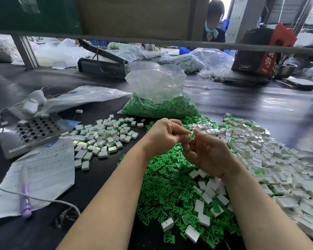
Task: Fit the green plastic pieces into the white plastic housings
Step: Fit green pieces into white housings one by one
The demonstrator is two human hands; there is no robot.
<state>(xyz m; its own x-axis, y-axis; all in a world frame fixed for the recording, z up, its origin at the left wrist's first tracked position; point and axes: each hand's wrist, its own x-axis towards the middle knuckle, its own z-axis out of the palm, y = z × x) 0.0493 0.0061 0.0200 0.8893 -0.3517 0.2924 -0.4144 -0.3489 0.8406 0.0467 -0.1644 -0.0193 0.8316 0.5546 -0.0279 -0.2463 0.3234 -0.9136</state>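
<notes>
My left hand (pixel 163 136) and my right hand (pixel 208 152) meet above a heap of loose green plastic pieces (pixel 170 186). Between their fingertips sits a small white housing with a green piece (pixel 192 135) in it; both hands pinch it. Empty white housings (pixel 271 156) lie in a broad pile to the right, and a few lie among the green pieces. A pile of white housings with green showing at their edges (pixel 101 139) lies to the left. A clear bag of green pieces (pixel 161 105) stands behind my hands.
A metal plate with square holes (pixel 33 130) sits at left, beside a handwritten paper (pixel 49 170) with a purple pen (pixel 25 195) and a grey cable (pixel 43 200). Plastic bags, a heat sealer (pixel 105 64) and a person lie beyond.
</notes>
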